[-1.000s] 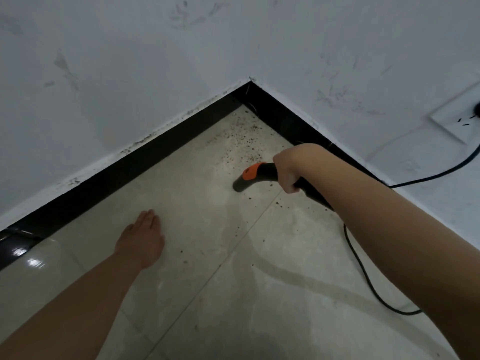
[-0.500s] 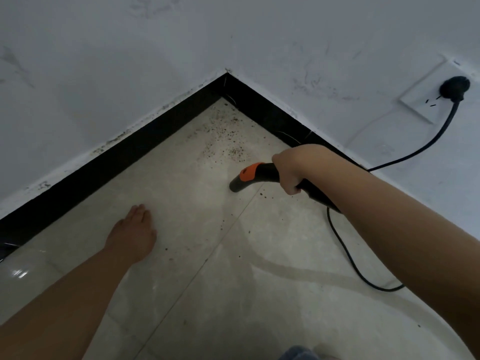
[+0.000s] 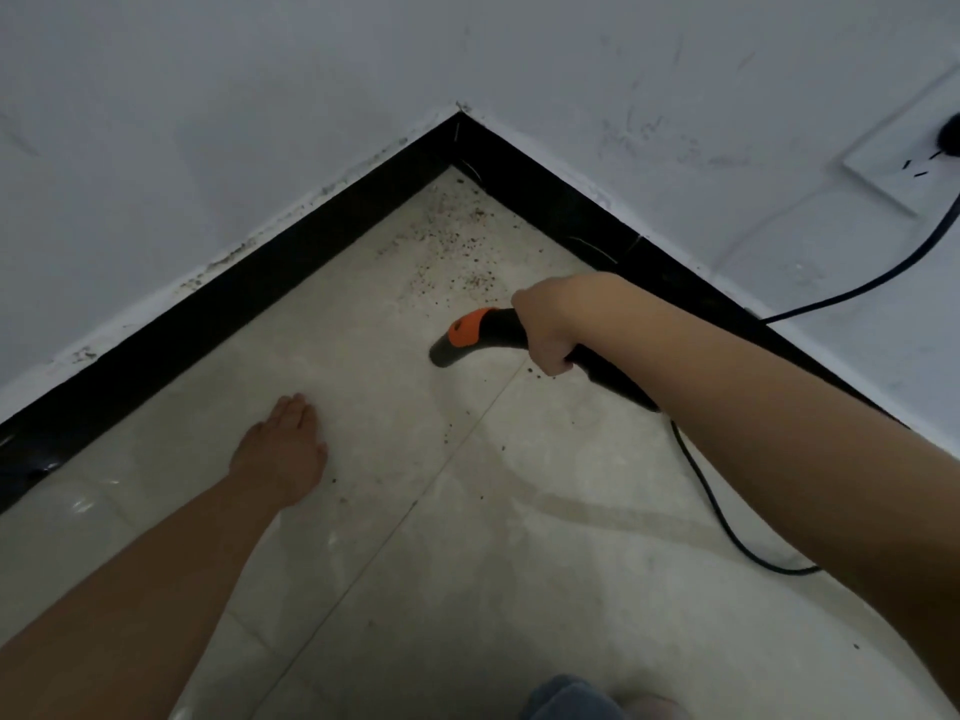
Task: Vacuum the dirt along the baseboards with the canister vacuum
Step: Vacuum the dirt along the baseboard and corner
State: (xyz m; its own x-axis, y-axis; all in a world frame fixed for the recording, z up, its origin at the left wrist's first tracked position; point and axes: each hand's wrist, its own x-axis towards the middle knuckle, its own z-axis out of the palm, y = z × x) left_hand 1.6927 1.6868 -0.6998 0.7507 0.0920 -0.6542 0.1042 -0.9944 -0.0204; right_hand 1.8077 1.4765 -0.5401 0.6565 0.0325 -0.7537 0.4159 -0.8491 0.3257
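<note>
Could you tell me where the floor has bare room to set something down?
Bare tile lies between the left hand and the left baseboard, and behind the vacuum nozzle toward the camera. It is crowded by dirt in the corner and the power cord at right.

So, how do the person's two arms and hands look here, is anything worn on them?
Both forearms are bare as far as the view shows: no sleeves, no gloves. The left hand and the right hand show no rings, and no watch or band is visible at either wrist. No marks can be made out in this dim light.
</note>
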